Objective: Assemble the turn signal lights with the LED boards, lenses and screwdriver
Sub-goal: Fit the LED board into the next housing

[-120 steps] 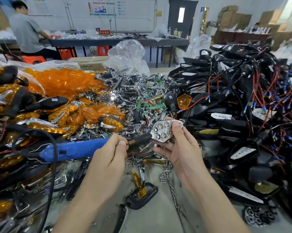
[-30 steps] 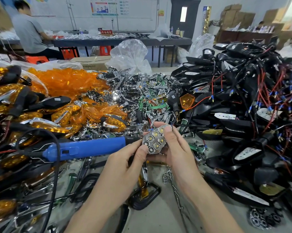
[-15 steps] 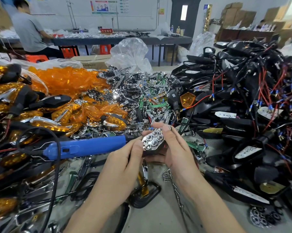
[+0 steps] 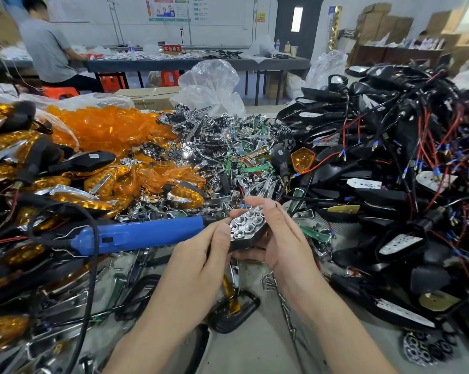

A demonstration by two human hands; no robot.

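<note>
Bright, even indoor light.
Glare is thrown off the shiny chrome reflector heap [image 4: 186, 152]; frame edges are curved, blurred.

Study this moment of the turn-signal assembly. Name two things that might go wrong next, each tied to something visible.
1. The chrome reflector, held between the left hand and right hand, might slip and get lost in the chrome parts pile.
2. The cord of the blue screwdriver loops over other parts; a snag might drag it.

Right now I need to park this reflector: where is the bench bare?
Bare bench shows left of the right forearm, below the black frame, and right of it, short of the housings. Screws dot the middle; lenses and wiring crowd both sides.
</note>
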